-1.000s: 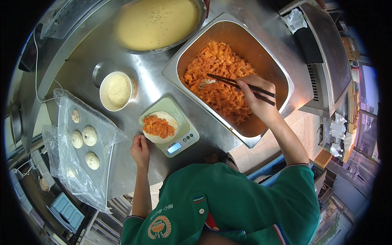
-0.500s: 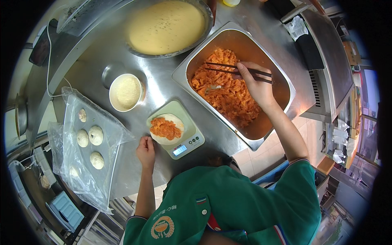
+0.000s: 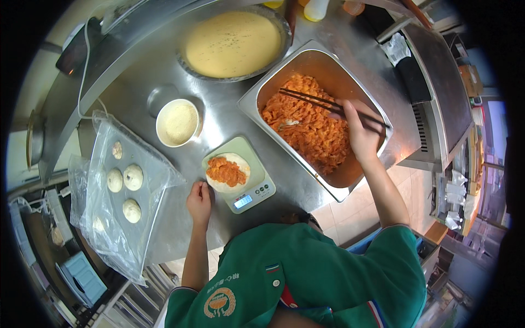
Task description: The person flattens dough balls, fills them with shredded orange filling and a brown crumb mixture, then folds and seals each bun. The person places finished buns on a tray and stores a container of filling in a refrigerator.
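Observation:
My right hand [image 3: 361, 130] grips a pair of dark chopsticks [image 3: 311, 98] over a deep steel pan [image 3: 358, 74]. Their tips lie close together at the upper part of the chunky orange-red filling [image 3: 309, 131]. On a pale green digital scale [image 3: 266, 180] sits a flat round of dough [image 3: 241, 162], with a heap of the same filling [image 3: 225, 171] on top. Beside the scale's left edge, my left hand [image 3: 199, 200] rests in a loose fist, with nothing visible in it.
A white tub of pale crumbs [image 3: 179, 124] stands behind the scale. Farther back is a wide bowl of yellow batter [image 3: 232, 44]. To the left, several dough balls [image 3: 133, 177] lie on a tray under clear plastic [image 3: 158, 158]. A squeeze bottle [image 3: 315, 10] stands at the back.
My right hand has shifted right and nearer to me, and the chopsticks slant more, their tips closer together. My left hand stays beside the scale. The whole view has tilted slightly.

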Motion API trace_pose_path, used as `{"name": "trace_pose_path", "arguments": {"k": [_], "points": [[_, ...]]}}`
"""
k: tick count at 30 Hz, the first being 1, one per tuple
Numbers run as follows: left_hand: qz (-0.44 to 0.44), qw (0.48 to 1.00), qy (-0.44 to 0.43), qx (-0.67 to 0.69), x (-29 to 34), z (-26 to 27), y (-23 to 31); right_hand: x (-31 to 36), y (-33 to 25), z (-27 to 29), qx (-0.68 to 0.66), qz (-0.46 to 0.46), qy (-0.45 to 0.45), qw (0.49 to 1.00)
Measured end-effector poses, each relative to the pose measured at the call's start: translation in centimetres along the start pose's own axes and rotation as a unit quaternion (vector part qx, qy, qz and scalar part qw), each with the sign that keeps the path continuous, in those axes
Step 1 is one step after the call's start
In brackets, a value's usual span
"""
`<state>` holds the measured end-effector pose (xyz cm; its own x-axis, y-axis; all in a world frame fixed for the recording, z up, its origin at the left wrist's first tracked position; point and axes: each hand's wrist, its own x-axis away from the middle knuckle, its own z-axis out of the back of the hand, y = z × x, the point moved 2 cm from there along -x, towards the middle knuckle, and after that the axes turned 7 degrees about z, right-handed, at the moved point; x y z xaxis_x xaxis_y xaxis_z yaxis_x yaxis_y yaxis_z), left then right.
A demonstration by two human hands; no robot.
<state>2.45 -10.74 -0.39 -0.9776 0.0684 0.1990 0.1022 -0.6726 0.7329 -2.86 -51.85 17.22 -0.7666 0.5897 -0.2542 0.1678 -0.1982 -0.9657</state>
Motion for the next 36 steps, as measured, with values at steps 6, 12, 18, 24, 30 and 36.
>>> {"name": "trace_pose_path", "arguments": {"k": [6,12,18,24,30,36], "points": [[-0.008,1.000,0.018,0.007,0.4,0.4,-1.1,8.6,-4.5,-4.4,0.019,0.123,-0.186,0.975],[-0.011,0.999,0.028,-0.017,0.1,1.6,-0.1,13.8,0.7,-10.9,-0.105,-0.117,-0.144,0.977],[-0.013,1.000,0.026,0.010,0.3,1.9,-1.2,9.5,-8.3,-3.6,0.191,0.226,-0.091,0.951],[-0.043,0.991,0.021,0.121,-0.8,1.0,-1.1,9.9,-2.1,-2.4,0.392,0.122,-0.138,0.901],[-0.166,0.985,0.006,0.056,-1.3,4.0,2.2,14.8,-10.6,-5.9,0.403,0.212,-0.199,0.868],[-0.127,0.986,-0.084,0.062,-4.9,1.1,0.8,18.1,-1.6,-14.4,0.298,0.117,-0.181,0.930]]}}
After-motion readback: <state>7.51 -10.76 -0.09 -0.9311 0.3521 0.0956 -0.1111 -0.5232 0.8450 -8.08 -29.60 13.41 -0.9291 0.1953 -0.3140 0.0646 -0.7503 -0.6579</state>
